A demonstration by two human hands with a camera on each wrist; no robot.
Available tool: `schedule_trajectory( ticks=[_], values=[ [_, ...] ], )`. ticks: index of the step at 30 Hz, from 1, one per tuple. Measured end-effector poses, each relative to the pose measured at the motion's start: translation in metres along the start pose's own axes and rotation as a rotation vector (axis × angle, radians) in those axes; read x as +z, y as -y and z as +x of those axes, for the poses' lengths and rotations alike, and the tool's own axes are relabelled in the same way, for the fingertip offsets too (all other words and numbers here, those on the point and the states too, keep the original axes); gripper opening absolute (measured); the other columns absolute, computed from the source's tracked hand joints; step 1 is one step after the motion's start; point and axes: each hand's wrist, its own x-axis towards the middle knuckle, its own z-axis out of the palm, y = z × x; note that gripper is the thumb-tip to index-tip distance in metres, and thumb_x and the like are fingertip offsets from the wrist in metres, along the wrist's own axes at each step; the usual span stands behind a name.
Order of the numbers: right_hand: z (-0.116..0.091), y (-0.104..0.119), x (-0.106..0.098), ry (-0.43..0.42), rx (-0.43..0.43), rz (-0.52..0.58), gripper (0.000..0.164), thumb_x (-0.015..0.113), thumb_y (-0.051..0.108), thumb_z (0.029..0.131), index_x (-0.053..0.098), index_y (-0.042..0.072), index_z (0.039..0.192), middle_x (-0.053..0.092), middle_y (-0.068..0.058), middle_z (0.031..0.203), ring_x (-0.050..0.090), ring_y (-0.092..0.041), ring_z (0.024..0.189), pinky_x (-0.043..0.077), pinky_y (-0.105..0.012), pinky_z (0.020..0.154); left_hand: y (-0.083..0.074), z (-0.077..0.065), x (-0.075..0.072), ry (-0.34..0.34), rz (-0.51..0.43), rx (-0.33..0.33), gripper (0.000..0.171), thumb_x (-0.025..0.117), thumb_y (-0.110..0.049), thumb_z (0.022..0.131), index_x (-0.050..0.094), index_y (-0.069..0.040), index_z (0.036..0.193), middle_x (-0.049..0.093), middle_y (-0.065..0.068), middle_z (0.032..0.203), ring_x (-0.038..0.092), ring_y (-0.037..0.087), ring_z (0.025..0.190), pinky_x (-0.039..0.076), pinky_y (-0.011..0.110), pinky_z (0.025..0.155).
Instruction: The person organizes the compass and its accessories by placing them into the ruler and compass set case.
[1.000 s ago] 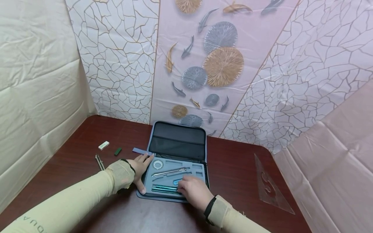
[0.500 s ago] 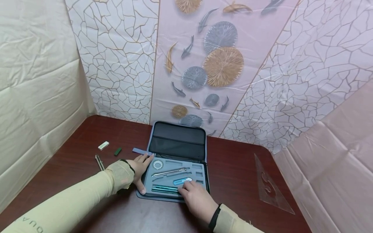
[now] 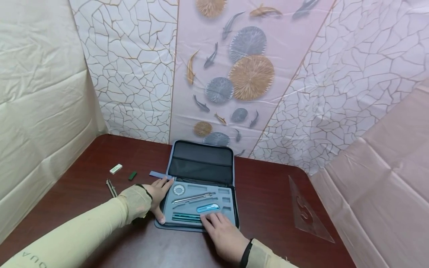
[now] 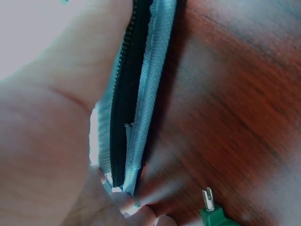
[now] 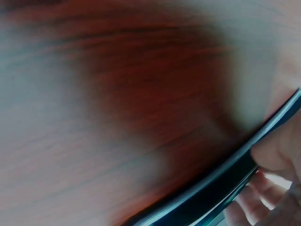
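Reddish-brown wood is shown in the table (image 3: pixel 264 208), on which a blue case (image 3: pixel 205 154) is laid open, its lid raised at the far side. Right of the case, a clear triangle (image 3: pixel 306 225) is set with its long edge slanted from far left to near right. Fingers of the right hand (image 3: pixel 228 238) are loosely extended onto the case's near right part; the left hand (image 3: pixel 158 195) is spread along its left edge, gripping nothing. Green pencils (image 3: pixel 186 217) are slotted near the case's front edge, their long axis parallel to it; their right ends are covered by the right hand, so their pointing cannot be told. Within the case, behind the pencils, a metal compass (image 3: pixel 193 198) and a blue cutter (image 3: pixel 207 208) are held. Left of the case, a second compass (image 3: pixel 111 188) is partly hidden, and a white eraser (image 3: pixel 116 169) is seen.
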Motion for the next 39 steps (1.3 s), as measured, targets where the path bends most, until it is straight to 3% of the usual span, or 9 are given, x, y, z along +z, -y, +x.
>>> schedule_trajectory(
  ticks=[5, 9, 15, 28, 39],
  values=[
    [-0.008, -0.007, 0.001, -0.099, -0.009, 0.095, 0.053, 0.058, 0.006, 0.092, 0.046, 0.013, 0.143, 0.048, -0.003, 0.134, 0.047, -0.017, 0.122, 0.043, -0.037, 0.098, 0.001, 0.001, 0.002, -0.006, -0.011, 0.009, 0.136, 0.088, -0.058, 0.054, 0.011, -0.005, 0.154, 0.012, 0.023, 0.157, 0.013, 0.039, 0.144, 0.025, 0.053, 0.11],
    [-0.021, -0.014, 0.003, -0.134, 0.032, 0.086, 0.05, 0.061, 0.012, 0.092, 0.05, 0.015, 0.141, 0.048, -0.005, 0.135, 0.047, -0.02, 0.122, 0.043, -0.042, 0.098, 0.002, 0.003, 0.004, 0.0, -0.026, 0.007, 0.139, 0.088, -0.059, 0.053, 0.01, -0.007, 0.155, 0.01, 0.022, 0.158, 0.011, 0.038, 0.144, 0.024, 0.053, 0.11],
    [-0.035, -0.022, 0.006, -0.111, 0.085, 0.068, 0.057, 0.06, 0.009, 0.09, 0.046, 0.018, 0.144, 0.047, -0.003, 0.134, 0.046, -0.021, 0.122, 0.043, -0.045, 0.097, 0.006, 0.009, 0.007, 0.004, -0.011, -0.002, 0.144, 0.087, -0.064, 0.049, 0.008, -0.009, 0.155, 0.007, 0.021, 0.159, 0.01, 0.037, 0.144, 0.022, 0.054, 0.111],
    [-0.028, -0.021, 0.008, -0.109, 0.072, 0.076, 0.059, 0.057, 0.0, 0.084, 0.051, 0.017, 0.14, 0.047, -0.005, 0.132, 0.046, -0.021, 0.12, 0.042, -0.045, 0.098, -0.002, 0.002, 0.004, -0.02, -0.016, 0.016, 0.136, 0.088, -0.057, 0.054, 0.012, -0.006, 0.154, 0.012, 0.023, 0.157, 0.013, 0.039, 0.143, 0.024, 0.054, 0.11],
    [-0.027, -0.022, 0.006, -0.064, 0.078, 0.084, 0.053, 0.054, 0.003, 0.094, 0.047, 0.019, 0.144, 0.046, -0.005, 0.134, 0.043, -0.022, 0.123, 0.041, -0.046, 0.099, -0.001, 0.001, 0.0, -0.011, -0.032, 0.008, 0.137, 0.089, -0.057, 0.054, 0.012, -0.006, 0.154, 0.011, 0.023, 0.157, 0.013, 0.04, 0.143, 0.024, 0.054, 0.11]
  ],
)
